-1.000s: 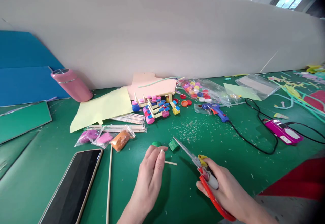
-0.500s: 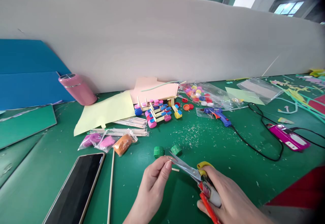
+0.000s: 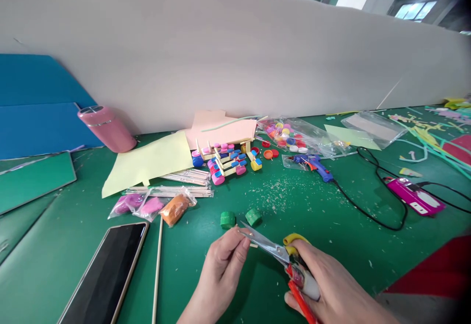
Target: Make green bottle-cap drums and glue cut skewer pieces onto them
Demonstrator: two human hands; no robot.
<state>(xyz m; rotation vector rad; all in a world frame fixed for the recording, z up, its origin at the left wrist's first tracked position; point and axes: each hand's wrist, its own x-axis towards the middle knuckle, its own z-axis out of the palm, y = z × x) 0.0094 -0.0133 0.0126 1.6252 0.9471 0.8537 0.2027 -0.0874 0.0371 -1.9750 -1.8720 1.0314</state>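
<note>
My left hand [image 3: 222, 270] pinches a small pale piece, mostly hidden by thumb and forefinger; it looks like a bit of wooden stick. My right hand [image 3: 327, 285] is wrapped round a pair of scissors [image 3: 270, 246] with yellow and red handles. The scissors' blades reach to the left fingertips, around or against the small piece; which of the two I cannot tell. A short pale stick end [image 3: 253, 245] shows just beneath the blades. Beyond my fingers two green bottle caps [image 3: 227, 220] sit on the green table. A long thin wooden stick [image 3: 157, 270] lies left of my left hand.
Left stand a smartphone [image 3: 105, 272], bagged clay [image 3: 176, 210] and a pink bottle [image 3: 107, 129]. Further back are small cap-and-stick pieces [image 3: 230, 162], a bag of coloured caps [image 3: 290, 135] and a blue glue gun [image 3: 314, 164], whose cable runs right. White crumbs [image 3: 274, 196] are scattered mid-table.
The view has shifted slightly, so the table things appear a little further left. Both hands keep almost the same pose, and less of the short stick end shows under the blades.
</note>
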